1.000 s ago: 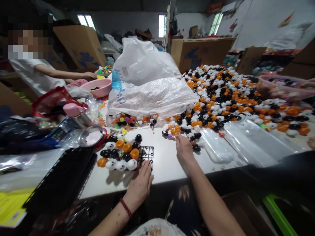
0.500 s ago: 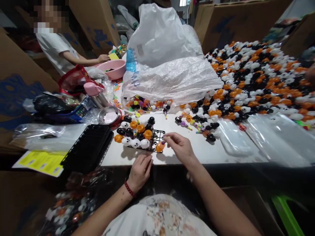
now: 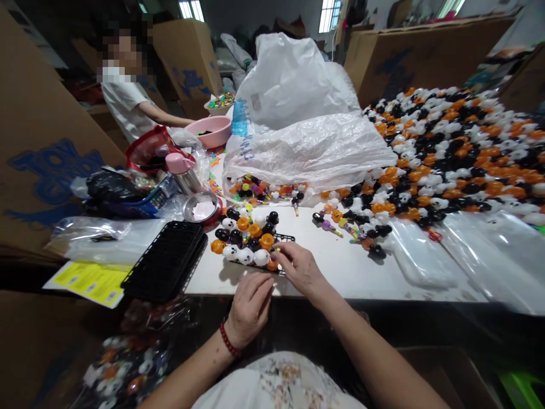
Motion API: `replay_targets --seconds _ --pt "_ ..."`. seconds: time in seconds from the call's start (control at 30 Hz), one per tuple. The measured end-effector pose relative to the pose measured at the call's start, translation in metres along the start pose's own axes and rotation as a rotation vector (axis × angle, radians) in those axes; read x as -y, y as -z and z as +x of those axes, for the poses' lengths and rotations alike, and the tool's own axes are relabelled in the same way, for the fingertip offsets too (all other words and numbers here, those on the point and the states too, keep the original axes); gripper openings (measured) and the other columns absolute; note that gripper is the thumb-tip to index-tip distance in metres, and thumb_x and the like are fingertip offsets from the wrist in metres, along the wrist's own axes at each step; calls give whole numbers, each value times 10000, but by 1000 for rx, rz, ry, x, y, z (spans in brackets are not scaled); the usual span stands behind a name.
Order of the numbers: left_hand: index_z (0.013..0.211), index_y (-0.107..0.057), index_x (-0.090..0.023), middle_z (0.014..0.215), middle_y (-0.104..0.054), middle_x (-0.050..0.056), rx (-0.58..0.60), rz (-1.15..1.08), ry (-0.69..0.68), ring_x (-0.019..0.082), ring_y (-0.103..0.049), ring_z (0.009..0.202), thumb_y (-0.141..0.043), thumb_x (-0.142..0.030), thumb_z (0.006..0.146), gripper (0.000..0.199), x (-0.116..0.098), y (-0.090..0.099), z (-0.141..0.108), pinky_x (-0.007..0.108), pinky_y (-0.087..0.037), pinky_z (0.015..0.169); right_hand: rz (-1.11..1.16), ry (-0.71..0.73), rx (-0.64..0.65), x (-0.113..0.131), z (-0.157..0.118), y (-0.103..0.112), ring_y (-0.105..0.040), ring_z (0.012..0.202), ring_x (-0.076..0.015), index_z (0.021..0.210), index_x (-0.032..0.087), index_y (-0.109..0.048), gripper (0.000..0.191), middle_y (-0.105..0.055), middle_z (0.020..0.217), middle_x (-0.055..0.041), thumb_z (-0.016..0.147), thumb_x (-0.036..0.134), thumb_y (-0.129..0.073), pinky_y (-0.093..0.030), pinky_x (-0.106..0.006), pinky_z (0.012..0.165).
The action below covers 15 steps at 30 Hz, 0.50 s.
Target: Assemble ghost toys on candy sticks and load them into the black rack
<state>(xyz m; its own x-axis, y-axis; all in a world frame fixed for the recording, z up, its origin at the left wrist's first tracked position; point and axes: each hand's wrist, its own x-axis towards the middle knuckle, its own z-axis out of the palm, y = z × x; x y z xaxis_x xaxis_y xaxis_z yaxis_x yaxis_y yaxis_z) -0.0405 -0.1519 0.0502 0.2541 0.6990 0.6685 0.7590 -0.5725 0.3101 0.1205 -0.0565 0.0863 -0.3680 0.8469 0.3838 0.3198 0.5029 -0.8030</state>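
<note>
A black grid tray (image 3: 284, 238) lies near the table's front edge, mostly covered by rows of toys with round orange pumpkin, white ghost (image 3: 246, 256) and black heads. My right hand (image 3: 301, 271) is at the tray's right end. Its thumb and fingers pinch an orange pumpkin-headed toy (image 3: 272, 263) whose head sits beside the front row of white ones; its thin stem is mostly hidden by the fingers. My left hand (image 3: 252, 304) rests at the table edge in front of the tray, fingers curled together. Whether anything is inside it is hidden.
Stacked black trays (image 3: 164, 258) and yellow printed cards (image 3: 87, 282) lie left. A large plastic bag (image 3: 298, 142) with colourful toys stands behind; loose heads (image 3: 464, 147) are heaped right, near clear bags (image 3: 419, 255). A co-worker (image 3: 128, 108) stands beyond a pink basin (image 3: 213, 130).
My right hand has moved the pumpkin-headed toy in against the front row on the tray. My left hand stays close by at the edge. The whole view has shifted as the head moved.
</note>
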Motion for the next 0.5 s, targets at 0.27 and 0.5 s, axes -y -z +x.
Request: replay_targets --seconds 0.27,0.5 --pt "1380 -471 -159 1326 -600 156 46 261 -12 303 -470 1319 -622 -112 847 555 4 8 48 487 -355 1077 -89 48 86 -1 1 -2 -603 900 -197 1062 179 -610 205 -637 964 -86 962 157 -433 -497 -331 846" --pt "1278 -575 -179 1219 -684 116 45 301 -9 287 -579 1182 -590 -115 875 408 11 -3 66 458 -323 996 29 45 159 -2 0 3 -578 851 -159 1003 189 -643 194 -627 903 -39 936 134 -470 -490 -287 799"
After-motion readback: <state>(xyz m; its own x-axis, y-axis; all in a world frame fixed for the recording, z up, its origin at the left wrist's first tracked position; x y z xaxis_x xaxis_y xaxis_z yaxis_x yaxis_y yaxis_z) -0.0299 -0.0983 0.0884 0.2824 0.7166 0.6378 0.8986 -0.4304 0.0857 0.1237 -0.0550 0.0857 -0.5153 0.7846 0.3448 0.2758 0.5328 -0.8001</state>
